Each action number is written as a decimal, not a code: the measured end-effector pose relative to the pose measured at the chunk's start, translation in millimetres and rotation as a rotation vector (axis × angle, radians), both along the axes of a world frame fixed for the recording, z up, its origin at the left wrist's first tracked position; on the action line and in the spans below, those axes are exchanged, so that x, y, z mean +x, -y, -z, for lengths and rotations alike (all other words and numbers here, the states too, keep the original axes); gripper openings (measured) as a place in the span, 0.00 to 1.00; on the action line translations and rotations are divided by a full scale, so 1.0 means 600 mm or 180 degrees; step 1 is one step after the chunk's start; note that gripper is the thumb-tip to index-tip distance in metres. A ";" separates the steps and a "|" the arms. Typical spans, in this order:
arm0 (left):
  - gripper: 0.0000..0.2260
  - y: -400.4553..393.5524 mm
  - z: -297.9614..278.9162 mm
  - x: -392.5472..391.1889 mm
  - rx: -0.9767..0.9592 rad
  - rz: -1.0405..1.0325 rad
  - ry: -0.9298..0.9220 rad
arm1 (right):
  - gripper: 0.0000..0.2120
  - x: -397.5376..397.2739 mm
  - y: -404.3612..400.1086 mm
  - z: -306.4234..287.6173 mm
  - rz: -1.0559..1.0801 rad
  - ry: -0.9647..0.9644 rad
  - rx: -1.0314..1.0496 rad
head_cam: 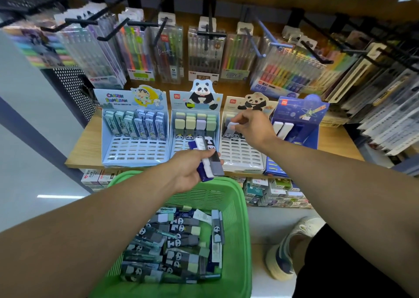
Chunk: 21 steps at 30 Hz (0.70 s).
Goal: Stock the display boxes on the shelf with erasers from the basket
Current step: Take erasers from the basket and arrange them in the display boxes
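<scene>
A green basket point(238, 207) full of sleeved erasers point(176, 248) sits below the shelf. My left hand point(192, 168) holds a small bundle of erasers point(208, 159) above the basket's far rim. My right hand point(254, 127) pinches one white eraser point(231, 125) over the back row of the white panda display box point(242, 157). To its left stand the blue-trimmed panda box point(179, 143) with pastel erasers and the light blue cartoon box point(136, 148). A dark blue space-themed box point(301, 125) stands on the right.
All the boxes rest on a wooden shelf point(90, 143). Pen packs point(204, 55) hang on black hooks behind them. Small cartons point(272, 191) fill the lower shelf. My shoe point(288, 250) stands on the floor right of the basket.
</scene>
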<state>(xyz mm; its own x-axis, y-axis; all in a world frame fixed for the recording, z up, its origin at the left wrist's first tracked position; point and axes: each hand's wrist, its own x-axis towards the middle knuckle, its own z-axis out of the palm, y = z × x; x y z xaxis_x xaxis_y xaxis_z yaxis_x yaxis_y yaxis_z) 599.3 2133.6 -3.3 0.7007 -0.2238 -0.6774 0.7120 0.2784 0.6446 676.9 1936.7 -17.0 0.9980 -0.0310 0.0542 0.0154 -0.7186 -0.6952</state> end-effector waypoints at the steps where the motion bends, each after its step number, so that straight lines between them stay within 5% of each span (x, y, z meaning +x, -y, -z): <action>1: 0.09 -0.001 0.001 0.000 0.0023 0.0009 0.0003 | 0.03 0.000 -0.001 0.001 -0.0027 0.0008 -0.0044; 8: 0.16 -0.004 0.005 -0.002 0.0168 0.0020 0.0031 | 0.12 0.009 -0.005 0.010 -0.0084 0.0232 -0.0918; 21: 0.15 -0.016 0.003 0.001 0.0253 -0.0078 0.0106 | 0.15 0.012 -0.016 0.006 -0.0110 -0.0086 -0.1400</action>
<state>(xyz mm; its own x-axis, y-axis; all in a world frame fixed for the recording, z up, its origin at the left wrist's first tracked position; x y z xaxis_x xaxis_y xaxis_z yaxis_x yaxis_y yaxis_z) 599.9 2143.0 -4.9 0.7278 -0.1526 -0.6686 0.6834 0.2425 0.6886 684.1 1946.4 -20.4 0.9993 0.0226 0.0288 0.0308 -0.9456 -0.3239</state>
